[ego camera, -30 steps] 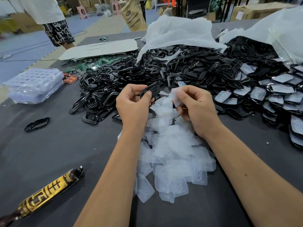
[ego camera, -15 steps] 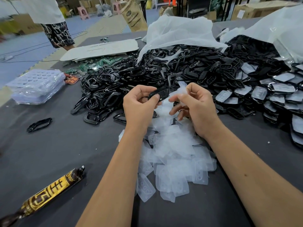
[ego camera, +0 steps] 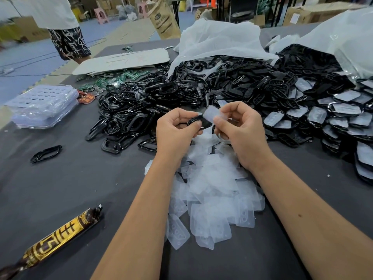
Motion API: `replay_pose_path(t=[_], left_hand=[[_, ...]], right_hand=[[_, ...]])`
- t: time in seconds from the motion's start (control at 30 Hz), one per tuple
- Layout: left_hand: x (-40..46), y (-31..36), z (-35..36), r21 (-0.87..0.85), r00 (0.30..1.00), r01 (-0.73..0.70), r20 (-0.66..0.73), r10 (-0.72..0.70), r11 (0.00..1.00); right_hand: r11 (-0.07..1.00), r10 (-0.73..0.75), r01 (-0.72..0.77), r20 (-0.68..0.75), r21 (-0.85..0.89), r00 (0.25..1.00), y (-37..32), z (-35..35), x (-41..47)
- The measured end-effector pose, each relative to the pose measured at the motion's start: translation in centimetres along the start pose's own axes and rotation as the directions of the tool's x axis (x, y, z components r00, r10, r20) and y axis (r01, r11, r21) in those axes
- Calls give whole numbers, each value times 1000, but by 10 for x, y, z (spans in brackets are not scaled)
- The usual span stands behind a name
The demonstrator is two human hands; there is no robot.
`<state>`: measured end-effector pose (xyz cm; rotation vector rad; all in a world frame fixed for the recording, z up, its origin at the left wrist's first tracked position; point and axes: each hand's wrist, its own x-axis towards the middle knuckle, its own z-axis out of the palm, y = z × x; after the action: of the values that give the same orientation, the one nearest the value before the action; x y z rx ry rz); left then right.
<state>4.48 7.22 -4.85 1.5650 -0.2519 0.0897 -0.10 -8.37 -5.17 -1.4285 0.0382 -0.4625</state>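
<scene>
left hand [ego camera: 175,130] pinches a black shell frame [ego camera: 198,122], fingers curled round it. right hand [ego camera: 242,128] pinches a translucent pad [ego camera: 212,115], which touches the frame's top. both are held up over the far end of the loose pad pile [ego camera: 212,199]. the pad doesn't look seated yet.

progress guess: fitted shells [ego camera: 333,116] are stacked at right, but a big heap of empty frames [ego camera: 141,110] and many pads are left, so there's lots to go.

room: bare grey table [ego camera: 70,188] left of the arms, apart from a gold tube [ego camera: 56,237] near the front-left edge and a stray frame [ego camera: 46,154]. the heaps are just behind the hands, and the right edge is crowded.
</scene>
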Motion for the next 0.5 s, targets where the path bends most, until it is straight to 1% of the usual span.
replay_pose_path(t=[0.1,0.17,0.37,0.5], left_hand=[[0,0,0,-9,1000,19,15,-19,1000],[0,1,0,-29,999,36,21,-36,999],[-1,8,2,-176,994,109,40,-104,978],[0,7,3,-179,993,111,54,-102,978]], right_hand=[[998,-33,34,11,-54,999,1,-1,1],[998,-37,38,11,-58,999,1,-1,1],[997,-44,43,-15,-64,999,3,0,1],[992,-52,48,-31,-120,998,4,0,0]])
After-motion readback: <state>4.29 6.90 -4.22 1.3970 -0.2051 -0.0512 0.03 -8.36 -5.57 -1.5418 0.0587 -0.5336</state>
